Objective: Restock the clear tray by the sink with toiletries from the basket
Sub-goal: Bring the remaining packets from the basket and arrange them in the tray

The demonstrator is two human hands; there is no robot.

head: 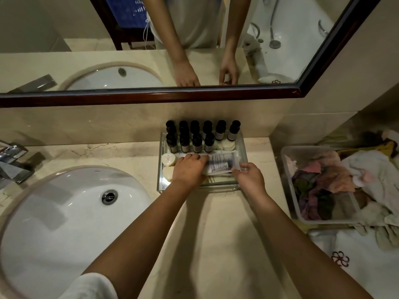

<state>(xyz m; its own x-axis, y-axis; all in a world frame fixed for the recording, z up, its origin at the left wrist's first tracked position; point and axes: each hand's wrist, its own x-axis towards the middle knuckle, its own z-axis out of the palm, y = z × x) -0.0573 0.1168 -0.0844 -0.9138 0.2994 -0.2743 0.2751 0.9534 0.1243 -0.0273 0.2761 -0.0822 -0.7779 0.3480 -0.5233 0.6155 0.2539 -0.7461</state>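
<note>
The clear tray stands on the counter against the backsplash, right of the sink. Several small dark-capped bottles stand in two rows at its back. Round white soaps lie at its left side. A flat clear sachet with printed text lies across the tray's middle. My left hand lies over the sachet's left end, fingers bent down on it. My right hand pinches the sachet's right front corner. More flat packets lie underneath, mostly hidden.
A white sink with a chrome tap fills the left. A clear plastic basket of crumpled cloths stands at the right, white towels beside it. A framed mirror runs above the backsplash.
</note>
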